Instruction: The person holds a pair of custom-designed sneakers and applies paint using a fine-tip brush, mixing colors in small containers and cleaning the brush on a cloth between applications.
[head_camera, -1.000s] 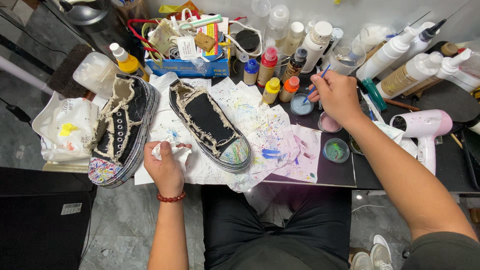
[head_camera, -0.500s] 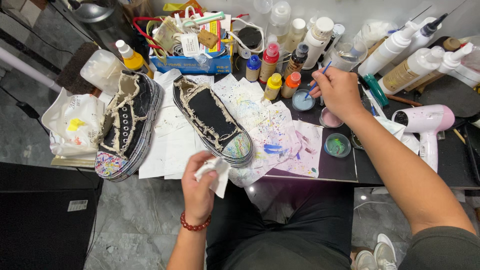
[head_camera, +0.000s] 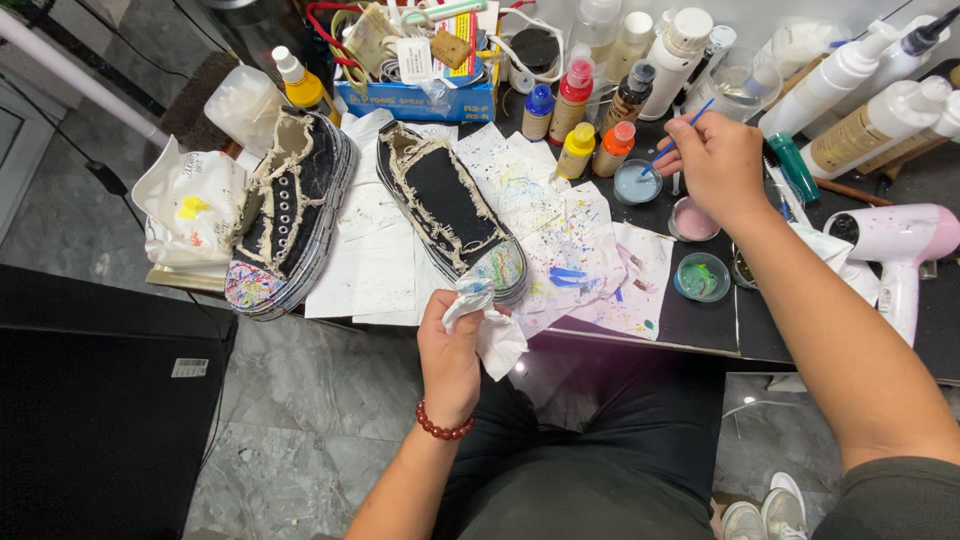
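Head view: our left hand sits low at centre, fingers curled tight round a crumpled white tissue, just below the toe of the right shoe. Half a second back it sat at much the same spot; a second ago it rested further left on the paper. Our right hand, upper right, pinches a blue brush over the pale blue paint cup, as before.

View: single head-worn camera, looking steeply down. Range: close over the surface edge and lap. No second view.
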